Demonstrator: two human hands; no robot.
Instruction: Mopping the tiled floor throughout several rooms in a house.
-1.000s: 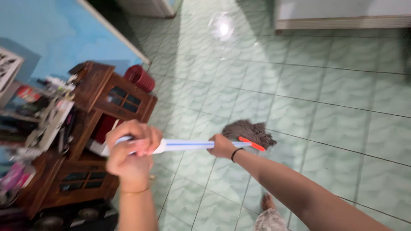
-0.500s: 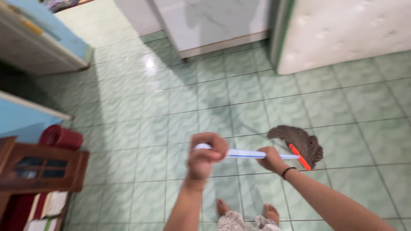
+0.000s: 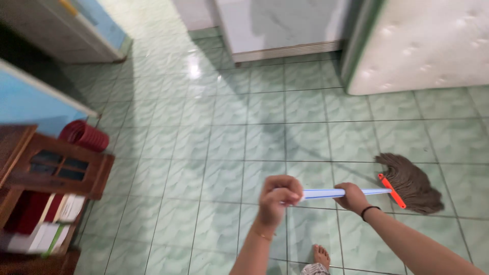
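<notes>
Mop (image 3: 407,184): brown strings flat on green tiled floor (image 3: 229,137), right. Left hand (image 3: 277,197) closed round handle's (image 3: 326,193) near end; right hand (image 3: 352,197) closed round it further along, near orange clamp (image 3: 391,190).

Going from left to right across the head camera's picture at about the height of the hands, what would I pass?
Wooden cabinet → left hand gripping the handle's end → white and blue mop handle → right hand → orange clamp → grey-brown mop head lying on the green tiled floor.
</notes>
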